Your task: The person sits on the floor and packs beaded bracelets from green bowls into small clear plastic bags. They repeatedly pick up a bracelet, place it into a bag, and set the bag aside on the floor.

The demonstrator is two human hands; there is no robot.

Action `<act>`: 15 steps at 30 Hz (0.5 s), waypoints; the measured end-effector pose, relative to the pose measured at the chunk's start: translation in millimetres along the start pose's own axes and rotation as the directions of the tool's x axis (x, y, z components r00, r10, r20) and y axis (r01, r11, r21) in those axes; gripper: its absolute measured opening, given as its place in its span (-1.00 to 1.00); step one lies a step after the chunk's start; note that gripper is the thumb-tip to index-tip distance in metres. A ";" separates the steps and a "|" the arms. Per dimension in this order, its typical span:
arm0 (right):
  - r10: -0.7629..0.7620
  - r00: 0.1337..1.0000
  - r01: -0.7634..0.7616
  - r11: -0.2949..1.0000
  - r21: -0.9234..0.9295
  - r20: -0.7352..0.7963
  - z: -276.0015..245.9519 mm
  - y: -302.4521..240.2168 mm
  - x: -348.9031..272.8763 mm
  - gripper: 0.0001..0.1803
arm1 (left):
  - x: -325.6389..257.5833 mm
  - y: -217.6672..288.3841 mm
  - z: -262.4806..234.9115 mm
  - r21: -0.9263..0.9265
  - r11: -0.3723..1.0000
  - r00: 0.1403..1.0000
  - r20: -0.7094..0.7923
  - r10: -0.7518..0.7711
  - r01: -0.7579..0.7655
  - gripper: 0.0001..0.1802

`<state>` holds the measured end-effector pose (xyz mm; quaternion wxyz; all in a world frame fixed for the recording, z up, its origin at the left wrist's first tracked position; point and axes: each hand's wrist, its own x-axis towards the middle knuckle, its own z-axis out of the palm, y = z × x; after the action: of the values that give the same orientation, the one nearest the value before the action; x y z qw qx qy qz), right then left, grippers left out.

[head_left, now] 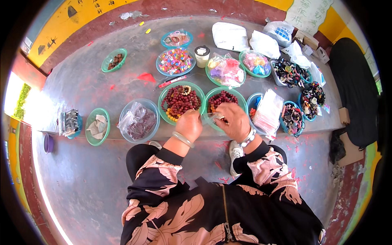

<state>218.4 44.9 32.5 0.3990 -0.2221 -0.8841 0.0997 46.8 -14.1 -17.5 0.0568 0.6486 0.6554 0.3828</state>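
My left hand [190, 125], a pale bangle on its wrist, is closed on one edge of a small see-through plastic bag [209, 118]. At the bag's other side my right hand [235, 122], with a beaded bracelet, has its fingers bent and pinched on it. What lies inside the bag is too small to tell. Just beyond my left hand stands a green bowl [201, 92] heaped with dark red bead bracelets [179, 100], some with yellow beads. A second green bowl [243, 97] of dark red bead strings [222, 99] is partly hidden behind my right hand.
To the left are a bowl of bagged dark strands [141, 122], a green bowl with cloth [97, 127] and a purple cup [48, 143]. Flat plastic packets [268, 112] and baskets of hair ties [292, 118] stand right. Behind are a lidded cup [202, 56] and colourful wrapped pieces [175, 60].
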 end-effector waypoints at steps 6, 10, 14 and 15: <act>0.095 0.945 -0.074 0.994 -0.081 0.314 28.0 -27.0 -26.5 -0.81 | -10.6 3.2 6.2 -0.009 1.000 0.992 0.129 -0.016 0.017 -0.95; 0.289 0.680 -0.102 0.947 -0.304 0.673 33.3 -21.7 -32.1 -0.83 | -13.3 -0.8 8.2 -0.011 1.000 0.989 0.146 0.000 0.002 -0.93; 0.190 0.571 -0.007 0.974 -0.226 0.799 34.7 -27.8 -36.8 -0.88 | -12.0 -0.5 10.6 0.088 0.994 0.990 0.124 -0.070 0.060 -0.89; 0.147 0.525 0.012 0.984 -0.180 0.838 34.1 -31.0 -36.6 -0.88 | -11.9 -1.6 10.8 0.103 0.993 0.986 0.150 -0.074 0.058 -0.90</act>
<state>204.5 0.4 -3.2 -0.1048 -0.2117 -0.9619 0.1374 53.5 -19.9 -31.0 0.0876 0.6560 0.6883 0.2970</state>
